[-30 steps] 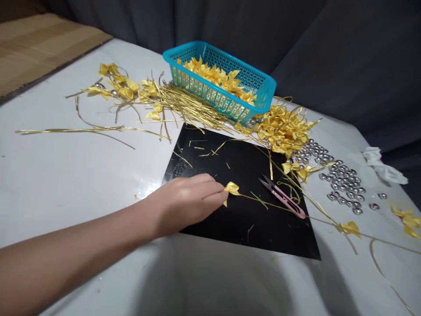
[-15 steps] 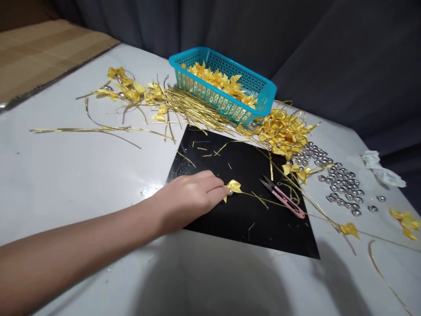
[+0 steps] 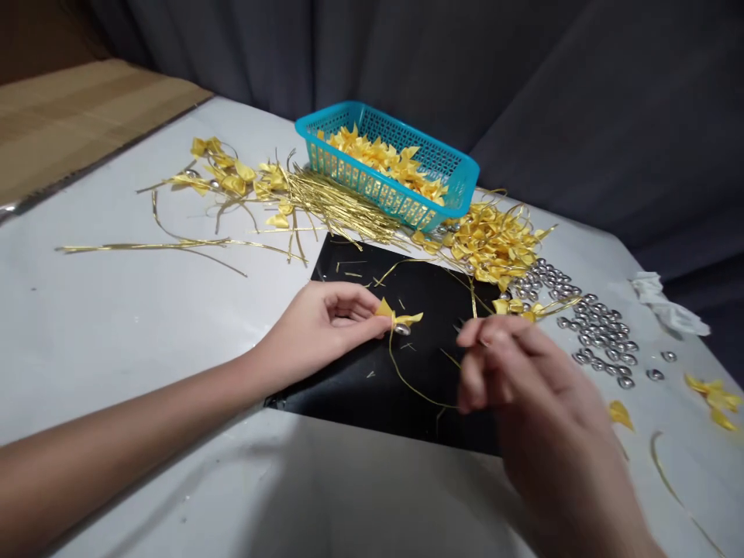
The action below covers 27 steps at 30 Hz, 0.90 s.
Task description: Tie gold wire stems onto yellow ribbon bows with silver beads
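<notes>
Over the black mat [image 3: 349, 395], my left hand [image 3: 331, 318] pinches a small yellow ribbon bow [image 3: 407, 318] between thumb and fingertips. A silver bead [image 3: 402, 330] sits at the bow's middle. From the bow a thin gold cord [image 3: 410, 381] curves down and right towards my right hand [image 3: 517, 372]. That hand is closed above the mat's right part, and what its fingers hold is hidden. Dark tips of the thread snips [image 3: 458, 324] show beside its fingertips; their pink handles are out of sight.
Behind the mat stands a blue basket [image 3: 387, 180] of yellow bows, with gold cords [image 3: 342, 203] before it. Finished bows [image 3: 497, 240] are heaped to its right, near scattered silver beads [image 3: 601, 329]. White cloth [image 3: 668, 304] lies far right.
My right hand has come in from the right over the snips. My left hand has turned, its thumb now showing, and the bow has tilted. The cord now bends downward.
</notes>
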### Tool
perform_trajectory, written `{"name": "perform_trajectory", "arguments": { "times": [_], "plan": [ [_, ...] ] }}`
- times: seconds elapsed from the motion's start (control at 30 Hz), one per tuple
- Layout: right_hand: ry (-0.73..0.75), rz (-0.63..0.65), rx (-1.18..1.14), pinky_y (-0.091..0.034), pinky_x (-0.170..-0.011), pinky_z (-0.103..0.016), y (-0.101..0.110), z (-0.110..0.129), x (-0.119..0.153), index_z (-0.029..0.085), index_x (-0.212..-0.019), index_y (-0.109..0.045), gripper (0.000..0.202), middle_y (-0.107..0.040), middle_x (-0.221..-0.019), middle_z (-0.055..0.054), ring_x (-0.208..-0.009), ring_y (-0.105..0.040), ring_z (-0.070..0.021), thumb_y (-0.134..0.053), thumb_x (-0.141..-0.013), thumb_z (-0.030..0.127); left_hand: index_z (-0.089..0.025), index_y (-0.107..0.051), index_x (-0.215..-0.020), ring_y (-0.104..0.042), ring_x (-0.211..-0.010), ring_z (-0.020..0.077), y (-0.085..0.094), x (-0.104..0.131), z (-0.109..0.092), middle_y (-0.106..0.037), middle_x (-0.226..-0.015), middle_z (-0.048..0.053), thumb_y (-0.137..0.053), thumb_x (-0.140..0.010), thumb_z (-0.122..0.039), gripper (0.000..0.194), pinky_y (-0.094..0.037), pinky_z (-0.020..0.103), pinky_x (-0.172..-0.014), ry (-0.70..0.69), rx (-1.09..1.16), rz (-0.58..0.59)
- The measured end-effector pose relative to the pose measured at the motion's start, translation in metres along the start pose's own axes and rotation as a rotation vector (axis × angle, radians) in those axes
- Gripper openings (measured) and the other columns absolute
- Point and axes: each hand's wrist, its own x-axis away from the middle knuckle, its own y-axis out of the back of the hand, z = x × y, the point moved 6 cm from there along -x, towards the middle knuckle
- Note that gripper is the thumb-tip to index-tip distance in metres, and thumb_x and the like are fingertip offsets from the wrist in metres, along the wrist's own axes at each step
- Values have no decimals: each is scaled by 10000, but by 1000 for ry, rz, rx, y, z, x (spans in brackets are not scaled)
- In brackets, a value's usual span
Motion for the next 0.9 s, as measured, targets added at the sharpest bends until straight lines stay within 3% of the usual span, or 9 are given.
{"name": "perform_trajectory", "arguments": {
  "times": [0.07,0.13,0.23,0.4,0.67,0.73,0.8,0.83,0.9],
  "plan": [
    [15,46,-3,-447,-465,-208,-20,-4,3,213,-865,-529,137,-521,-608,27,-488,-515,-86,-410,-934,208,-123,-626,-699,-630,-639,104,-1,2,0,-684,-687,0,-706,-693,-221,126,-480,196,-625,50,57,-24],
    [177,94,31,-504,-596,-251,-31,-2,11,221,-863,-529,154,-579,-737,-24,-805,-615,-156,-396,-931,181,-119,-611,-685,-626,-631,94,-3,4,1,-678,-678,-4,-707,-686,-195,123,-473,185,-619,97,118,-30],
    [268,132,55,-513,-784,-344,-35,-6,19,239,-936,-536,166,-615,-930,-64,-1118,-524,-207,-393,-926,155,-119,-594,-657,-611,-604,79,-5,5,1,-664,-655,-18,-710,-673,-167,127,-458,170,-597,128,175,-14],
    [261,152,3,-519,-794,-313,-34,-9,16,236,-952,-532,191,-612,-1052,-54,-972,-598,-152,-384,-927,120,-129,-581,-634,-587,-562,57,-4,4,1,-653,-623,-36,-688,-706,-168,135,-429,149,-561,129,220,9],
    [396,228,121,-497,-849,-352,-36,-3,17,234,-978,-533,214,-627,-1065,-56,-1007,-594,-175,-422,-889,74,-139,-585,-637,-608,-581,78,-7,3,3,-655,-603,-32,-674,-730,-192,140,-455,177,-601,135,280,77],
    [317,237,66,-525,-775,-326,-36,-1,12,239,-939,-539,194,-637,-981,-39,-893,-628,-157,-412,-904,97,-136,-585,-672,-599,-570,70,-7,3,4,-648,-597,-38,-677,-720,-167,108,-452,171,-595,143,275,75],
    [172,193,-94,-541,-600,-273,-28,0,2,249,-905,-521,191,-626,-861,-6,-606,-609,-100,-374,-929,129,-138,-581,-744,-590,-561,64,-7,2,4,-645,-604,-43,-682,-707,-145,109,-446,163,-576,144,271,61],
    [110,143,-186,-518,-492,-247,-18,2,-3,254,-892,-502,189,-610,-798,14,-442,-523,-67,-356,-939,144,-139,-576,-779,-589,-565,64,-7,2,4,-644,-613,-42,-684,-704,-142,131,-443,160,-566,140,266,58],
    [118,58,-200,-425,-350,-214,11,7,-10,252,-892,-494,164,-526,-646,37,-316,-372,-48,-354,-948,187,-141,-573,-818,-585,-571,67,-7,2,3,-641,-638,-36,-681,-710,-154,153,-438,161,-547,125,242,59]
  ]
}}
